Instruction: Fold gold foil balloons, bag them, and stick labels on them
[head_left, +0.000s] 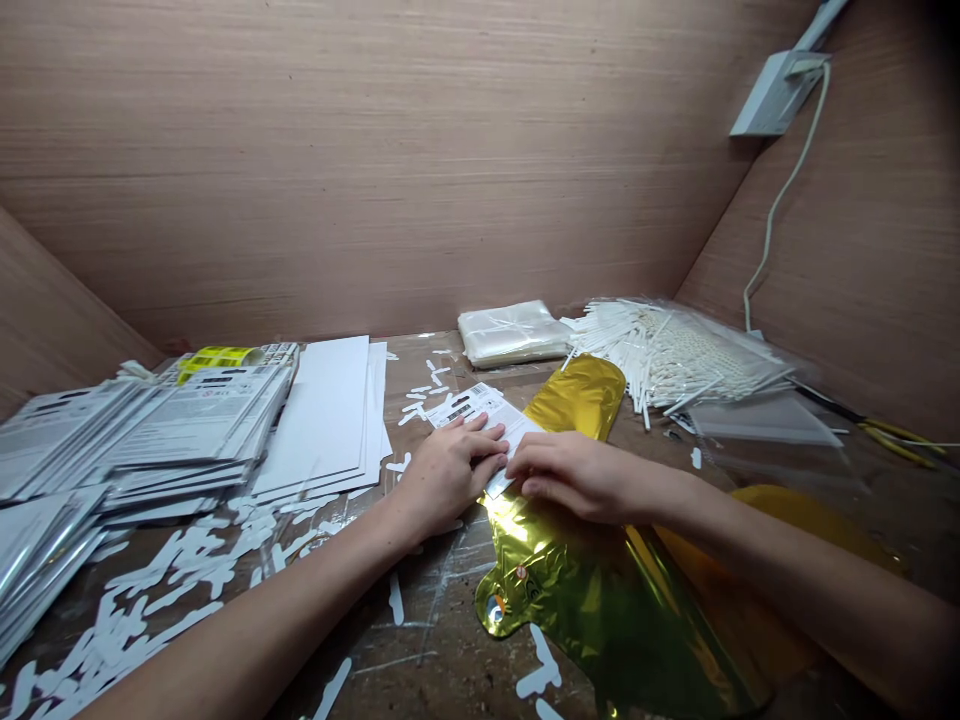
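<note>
A white printed card (517, 421) with a barcode lies slanted across a shiny gold foil balloon (577, 600) on the table. My left hand (454, 470) rests on the card's left part, its fingers stretched out over the surface. At the card's near right edge is my right hand (574, 472), with its fingers curled and pressed together. What lies between those fingertips is hidden. The balloon spreads flat under the right hand and forearm; one gold lobe (581, 395) sticks out beyond the card. A small round tab with a printed mark shows at its near left.
On the left are stacks of packed printed cards (217, 415), plain white cards (322, 410) and scattered white paper cut-outs (180, 560). Behind sit clear bags (514, 332) and a heap of white sticks (637, 340). A cable (780, 200) hangs from a wall socket (776, 95).
</note>
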